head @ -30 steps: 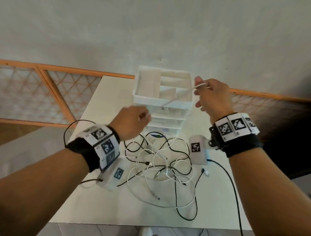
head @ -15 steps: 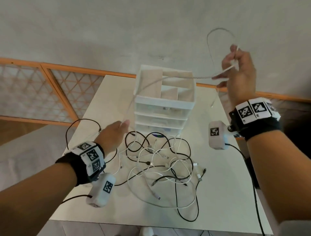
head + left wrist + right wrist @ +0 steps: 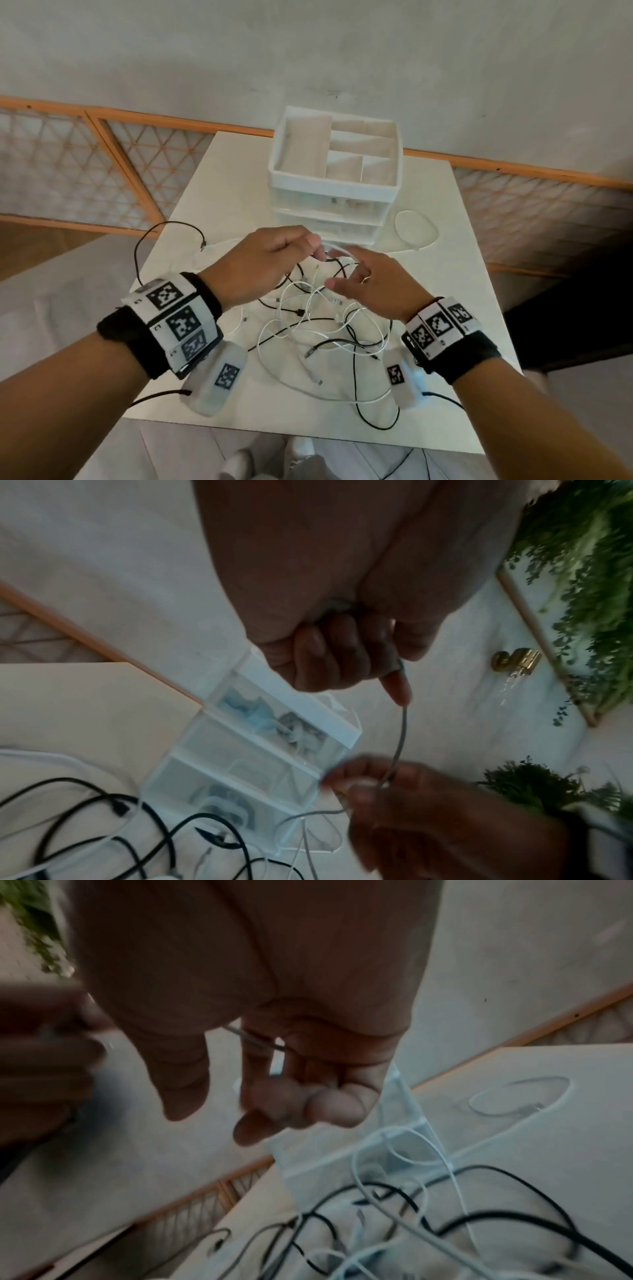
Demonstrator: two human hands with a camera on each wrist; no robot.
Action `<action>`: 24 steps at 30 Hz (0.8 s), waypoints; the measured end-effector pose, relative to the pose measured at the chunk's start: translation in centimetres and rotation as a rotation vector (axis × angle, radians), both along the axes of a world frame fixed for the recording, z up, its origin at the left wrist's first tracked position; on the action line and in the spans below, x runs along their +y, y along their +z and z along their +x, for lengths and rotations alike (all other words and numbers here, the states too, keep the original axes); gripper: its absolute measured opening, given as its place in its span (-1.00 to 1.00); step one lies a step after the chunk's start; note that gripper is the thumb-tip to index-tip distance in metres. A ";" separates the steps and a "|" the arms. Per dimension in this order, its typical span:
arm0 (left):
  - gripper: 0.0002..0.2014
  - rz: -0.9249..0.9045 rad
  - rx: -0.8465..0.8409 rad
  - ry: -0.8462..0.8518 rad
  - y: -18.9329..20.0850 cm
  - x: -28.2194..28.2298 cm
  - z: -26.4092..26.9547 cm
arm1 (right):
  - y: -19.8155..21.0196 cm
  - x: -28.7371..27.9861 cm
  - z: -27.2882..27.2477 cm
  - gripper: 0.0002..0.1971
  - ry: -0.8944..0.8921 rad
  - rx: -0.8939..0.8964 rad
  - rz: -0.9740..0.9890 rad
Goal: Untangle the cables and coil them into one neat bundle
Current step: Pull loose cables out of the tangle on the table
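Tangle (image 3: 322,329) of black and white cables lies on the table (image 3: 452,274), nearest the body, mostly unsorted. Just above its far edge, left hand (image 3: 270,263) pinches a white cable (image 3: 400,737); right hand (image 3: 373,284) has fingers loosely curled round the same strand. Likely holding it taut between the hands to draw it out of the knot. One loop (image 3: 416,228) lies apart, right of the organizer (image 3: 334,181). Beyond: lattice rail (image 3: 113,161), plain wall (image 3: 308,51).

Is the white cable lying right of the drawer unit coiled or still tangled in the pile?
Coiled: the white cable lies as one loose loop, apart from the tangle.
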State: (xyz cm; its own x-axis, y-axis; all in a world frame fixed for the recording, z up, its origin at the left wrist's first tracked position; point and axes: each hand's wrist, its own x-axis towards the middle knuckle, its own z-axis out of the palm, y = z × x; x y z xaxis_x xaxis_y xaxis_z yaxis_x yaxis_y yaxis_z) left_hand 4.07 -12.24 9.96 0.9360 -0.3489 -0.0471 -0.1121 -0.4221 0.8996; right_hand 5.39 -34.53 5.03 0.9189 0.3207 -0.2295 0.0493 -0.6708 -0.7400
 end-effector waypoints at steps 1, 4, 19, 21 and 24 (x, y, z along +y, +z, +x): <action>-0.68 0.026 0.011 -0.030 -0.1 -0.2 -0.3 | -0.6 0.0 0.3 -0.78 0.004 0.017 -0.032; -0.71 0.254 0.031 -0.055 -2.2 0.4 -0.9 | -2.7 -2.3 2.0 -0.82 -0.246 -0.106 0.065; -0.74 -0.363 0.262 0.429 -3.4 -1.2 -0.7 | 2.8 1.5 -0.5 -0.76 -0.241 0.034 0.402; -0.76 -0.396 0.243 0.264 -2.7 -2.3 -0.4 | 8.0 2.6 0.8 -0.81 -0.260 -0.112 0.615; -0.73 -0.245 0.168 0.073 -3.5 -2.7 -0.3 | 14.3 3.0 2.2 -0.87 -0.330 -0.297 0.884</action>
State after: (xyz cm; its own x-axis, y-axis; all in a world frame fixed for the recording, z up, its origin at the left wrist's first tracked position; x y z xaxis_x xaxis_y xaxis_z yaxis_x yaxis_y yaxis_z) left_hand 3.73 -14.97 6.51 0.9452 -0.3012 -0.1261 0.0694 -0.1920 0.9789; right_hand 7.60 -31.49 19.36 0.9745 -0.0174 0.2236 0.2242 0.1034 -0.9690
